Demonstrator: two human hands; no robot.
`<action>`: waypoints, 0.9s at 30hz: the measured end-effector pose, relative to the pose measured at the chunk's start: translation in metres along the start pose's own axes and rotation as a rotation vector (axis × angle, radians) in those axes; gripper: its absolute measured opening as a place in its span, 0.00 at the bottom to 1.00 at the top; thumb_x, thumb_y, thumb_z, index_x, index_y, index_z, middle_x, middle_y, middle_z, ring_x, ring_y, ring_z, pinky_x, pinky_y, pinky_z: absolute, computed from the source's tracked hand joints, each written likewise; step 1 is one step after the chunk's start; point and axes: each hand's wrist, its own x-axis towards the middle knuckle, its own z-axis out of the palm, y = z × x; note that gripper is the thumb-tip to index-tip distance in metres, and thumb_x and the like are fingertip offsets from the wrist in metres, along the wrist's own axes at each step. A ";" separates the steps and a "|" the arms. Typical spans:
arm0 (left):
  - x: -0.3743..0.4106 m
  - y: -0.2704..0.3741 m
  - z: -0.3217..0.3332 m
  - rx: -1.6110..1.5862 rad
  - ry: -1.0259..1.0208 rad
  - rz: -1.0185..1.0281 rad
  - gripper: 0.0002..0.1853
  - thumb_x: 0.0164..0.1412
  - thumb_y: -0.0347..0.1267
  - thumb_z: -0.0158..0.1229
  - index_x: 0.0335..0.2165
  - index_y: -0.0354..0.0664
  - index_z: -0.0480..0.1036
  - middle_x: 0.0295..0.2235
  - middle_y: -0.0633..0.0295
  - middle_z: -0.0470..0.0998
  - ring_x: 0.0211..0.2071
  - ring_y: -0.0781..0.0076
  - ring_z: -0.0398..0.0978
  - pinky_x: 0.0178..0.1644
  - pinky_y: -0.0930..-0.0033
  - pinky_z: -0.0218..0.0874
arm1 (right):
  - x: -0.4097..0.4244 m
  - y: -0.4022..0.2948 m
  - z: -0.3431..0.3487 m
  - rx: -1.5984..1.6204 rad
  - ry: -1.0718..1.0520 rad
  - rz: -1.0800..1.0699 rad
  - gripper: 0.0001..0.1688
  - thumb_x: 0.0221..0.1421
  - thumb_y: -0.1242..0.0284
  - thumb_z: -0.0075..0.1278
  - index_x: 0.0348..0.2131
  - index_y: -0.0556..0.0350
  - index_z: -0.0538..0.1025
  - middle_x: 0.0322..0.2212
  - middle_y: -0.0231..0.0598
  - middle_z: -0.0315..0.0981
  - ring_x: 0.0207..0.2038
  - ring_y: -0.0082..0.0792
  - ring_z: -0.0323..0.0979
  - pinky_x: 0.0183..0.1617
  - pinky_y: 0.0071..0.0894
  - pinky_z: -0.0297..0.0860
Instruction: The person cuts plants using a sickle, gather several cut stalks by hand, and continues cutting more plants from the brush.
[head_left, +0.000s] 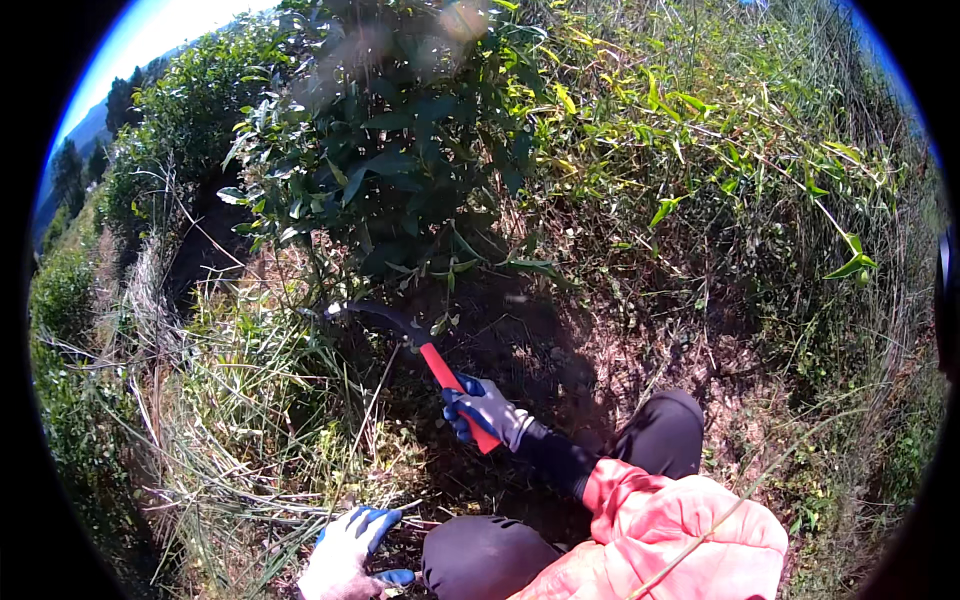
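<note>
My right hand (480, 412), in a white and blue coated work glove, grips the red handle of a sickle (437, 362). The dark curved blade (382, 311) points left, close to the base of a leafy shrub (405, 165). Sunlight glints at its tip, where grass stems partly hide the edge. Low at the left, my left hand (349, 551) wears a matching glove. Its fingers are spread over cut or flattened grass stalks (262, 495), beside my left knee (484, 555). Nothing shows in its grasp.
Green grass (292, 397) grows left of the sickle. To the right rises a weedy bank (697, 202) with trailing vines and dry stems. Bare soil (517, 337) lies under the shrub. A long grass stem (739, 499) crosses before my pink sleeve. More bushes (187, 112) stand along the slope.
</note>
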 end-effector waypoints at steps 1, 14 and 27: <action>-0.005 0.022 -0.042 -0.826 -0.153 -0.168 0.36 0.46 0.47 0.60 0.52 0.45 0.60 0.49 0.58 0.64 0.51 0.67 0.61 0.53 0.62 0.51 | -0.005 0.007 -0.017 -0.088 0.070 0.006 0.10 0.55 0.70 0.45 0.37 0.53 0.65 0.18 0.31 0.65 0.14 0.20 0.62 0.15 0.20 0.62; -0.088 -0.143 0.011 -0.226 1.029 -0.501 0.31 0.51 0.22 0.55 0.54 0.37 0.56 0.52 0.55 0.62 0.54 0.67 0.59 0.56 0.67 0.50 | -0.062 0.016 -0.042 0.042 0.348 -0.151 0.14 0.55 0.72 0.46 0.41 0.54 0.65 0.20 0.32 0.67 0.16 0.22 0.64 0.18 0.23 0.65; 0.086 0.035 -0.087 -0.730 0.340 0.221 0.23 0.59 0.38 0.43 0.49 0.37 0.61 0.32 0.63 0.67 0.31 0.72 0.62 0.38 0.66 0.61 | -0.038 0.042 -0.088 0.099 0.542 -0.373 0.14 0.54 0.75 0.46 0.42 0.53 0.67 0.19 0.33 0.66 0.15 0.23 0.63 0.17 0.25 0.64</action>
